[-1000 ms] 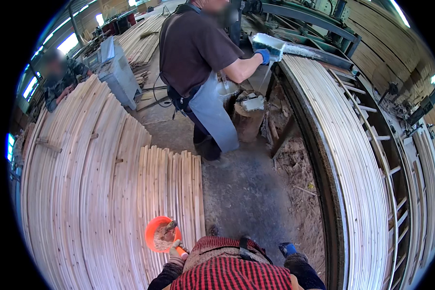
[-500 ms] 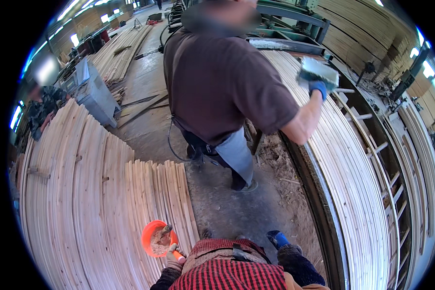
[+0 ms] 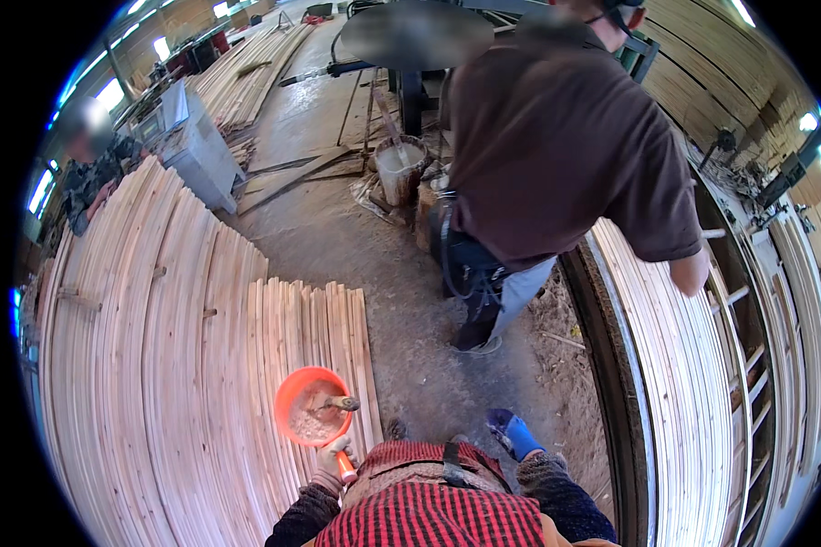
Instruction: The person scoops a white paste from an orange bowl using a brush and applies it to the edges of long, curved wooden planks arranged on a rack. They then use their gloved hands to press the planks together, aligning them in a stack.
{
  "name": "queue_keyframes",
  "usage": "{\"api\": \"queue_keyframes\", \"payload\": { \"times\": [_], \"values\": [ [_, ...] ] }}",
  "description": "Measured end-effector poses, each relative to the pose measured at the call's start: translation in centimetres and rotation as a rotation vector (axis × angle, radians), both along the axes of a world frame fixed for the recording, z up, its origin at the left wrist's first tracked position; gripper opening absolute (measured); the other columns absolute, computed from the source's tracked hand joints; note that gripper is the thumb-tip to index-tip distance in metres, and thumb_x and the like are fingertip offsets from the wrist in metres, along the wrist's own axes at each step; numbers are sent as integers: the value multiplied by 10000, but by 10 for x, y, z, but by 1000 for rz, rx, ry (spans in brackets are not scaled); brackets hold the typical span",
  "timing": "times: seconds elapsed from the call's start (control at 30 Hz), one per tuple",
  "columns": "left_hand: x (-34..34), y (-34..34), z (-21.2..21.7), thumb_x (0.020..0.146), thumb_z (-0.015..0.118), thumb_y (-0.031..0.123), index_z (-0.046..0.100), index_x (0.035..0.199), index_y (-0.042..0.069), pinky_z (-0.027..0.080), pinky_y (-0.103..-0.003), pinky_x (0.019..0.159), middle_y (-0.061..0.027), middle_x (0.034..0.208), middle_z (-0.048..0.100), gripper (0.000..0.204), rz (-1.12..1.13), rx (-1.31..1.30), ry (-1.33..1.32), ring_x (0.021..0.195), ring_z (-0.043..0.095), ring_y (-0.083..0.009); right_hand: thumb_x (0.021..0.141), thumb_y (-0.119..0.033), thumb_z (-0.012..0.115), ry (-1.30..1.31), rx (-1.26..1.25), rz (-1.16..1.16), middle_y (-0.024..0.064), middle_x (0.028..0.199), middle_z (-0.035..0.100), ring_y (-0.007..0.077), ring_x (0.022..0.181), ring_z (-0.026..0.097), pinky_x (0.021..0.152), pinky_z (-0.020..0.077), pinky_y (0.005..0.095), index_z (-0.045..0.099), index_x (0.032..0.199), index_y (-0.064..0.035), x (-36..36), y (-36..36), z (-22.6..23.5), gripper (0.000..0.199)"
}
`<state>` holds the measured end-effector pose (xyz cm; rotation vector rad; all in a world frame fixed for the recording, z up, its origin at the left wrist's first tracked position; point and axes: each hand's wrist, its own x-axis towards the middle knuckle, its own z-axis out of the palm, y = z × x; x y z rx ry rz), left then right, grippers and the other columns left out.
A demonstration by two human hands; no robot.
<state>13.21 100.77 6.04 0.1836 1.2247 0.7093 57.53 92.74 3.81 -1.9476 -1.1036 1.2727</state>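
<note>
My left hand (image 3: 339, 450), in a pale glove, grips the handle of an orange dipper (image 3: 283, 401) at hip level. Pinkish-brown paste (image 3: 310, 421) lies in it, and a small tool with a wooden handle (image 3: 345, 402) leans over its rim; the tool's working end is sunk in the paste. Lower right of centre, my right hand (image 3: 517, 436) wears a blue glove with dark fingers. It hangs loosely beside my red-and-black checked apron (image 3: 429, 515), and nothing shows in it.
Long wooden strips (image 3: 155, 365) are stacked at left; more strips (image 3: 675, 392) lie on a long bench at right. A co-worker in a brown shirt (image 3: 566, 146) stands ahead. Beyond are a bucket (image 3: 400, 173) and a grey metal cabinet (image 3: 201, 155). Another person (image 3: 91, 182) is far left.
The co-worker has shifted right and turned; the pale block-like brush in their blue-gloved hand is now out of sight. The bucket has come into view. My dipper and right hand appear slightly higher.
</note>
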Motion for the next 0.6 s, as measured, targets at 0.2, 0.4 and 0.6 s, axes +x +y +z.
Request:
{"api": "queue_keyframes", "payload": {
  "times": [0.2, 0.4, 0.6],
  "values": [
    [20, 40, 39, 874, 671, 182, 592, 902, 42, 509, -335, 528, -67, 710, 587, 163, -144, 107, -11, 576, 586, -203, 931, -282, 656, -235, 248, 289, 195, 1240, 632, 324, 1117, 640, 929, 517, 401, 562, 1341, -120, -97, 114, 90, 451],
    [43, 81, 90, 839, 702, 123, 657, 902, 27, 504, -304, 516, -48, 720, 621, 123, -260, 186, -4, 552, 594, -173, 889, -309, 665, -298, 550, 395, 223, 1380, 519, 394, 1243, 535, 1005, 475, 457, 481, 1401, -104, -186, 163, 113, 582],
    [44, 104, 87, 818, 733, 108, 664, 887, 15, 471, -317, 487, -61, 674, 615, 135, -353, 162, 67, 508, 572, -173, 835, -170, 684, -414, 527, 292, 227, 1269, 588, 391, 1123, 603, 932, 506, 447, 477, 1396, -81, -199, 177, 126, 605]
  ]
}}
